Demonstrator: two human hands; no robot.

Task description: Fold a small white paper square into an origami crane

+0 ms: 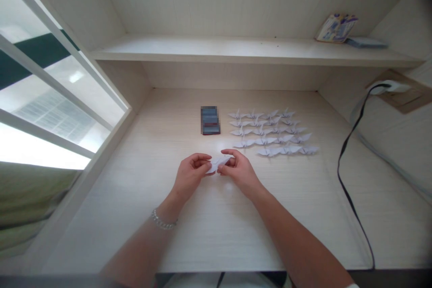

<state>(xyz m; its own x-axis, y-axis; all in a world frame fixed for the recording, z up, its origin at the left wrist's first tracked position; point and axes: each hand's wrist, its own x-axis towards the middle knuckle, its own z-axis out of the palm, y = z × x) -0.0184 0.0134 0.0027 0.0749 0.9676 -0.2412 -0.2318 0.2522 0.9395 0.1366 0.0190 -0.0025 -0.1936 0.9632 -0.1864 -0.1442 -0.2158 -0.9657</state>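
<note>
Just in front of the dark slab [210, 120], toward me, both hands are meeting over the pale worktop [202, 238]. I am watching the left hand [191, 174] and the right hand [241, 172] pinching a small folded paper [219, 162] between them. Each is closing thumb and fingertips on one end of it. The paper is sitting in the gap between the two hands, white and creased, a little nearer me than the slab and almost straight below it in my view. I am not able to tell whether it is touching the worktop or hanging just above it. A bracelet [163, 221] is showing on the left wrist.

The slab itself is lying flat, its face blurred, so I am not making out what it is. Just to the right of the slab, white paper cranes [272, 132] are lying in several neat rows, wings out, the nearest row reaching down close to the right hand without touching it. Well to the right of the slab, past the cranes, a black cable [349, 153] is running from a plug [388, 86] on the side wall down across the worktop to its front edge. Above and behind the slab, a shelf [219, 50] is spanning the alcove, and a booklet [336, 28] is leaning at its far right end.
</note>
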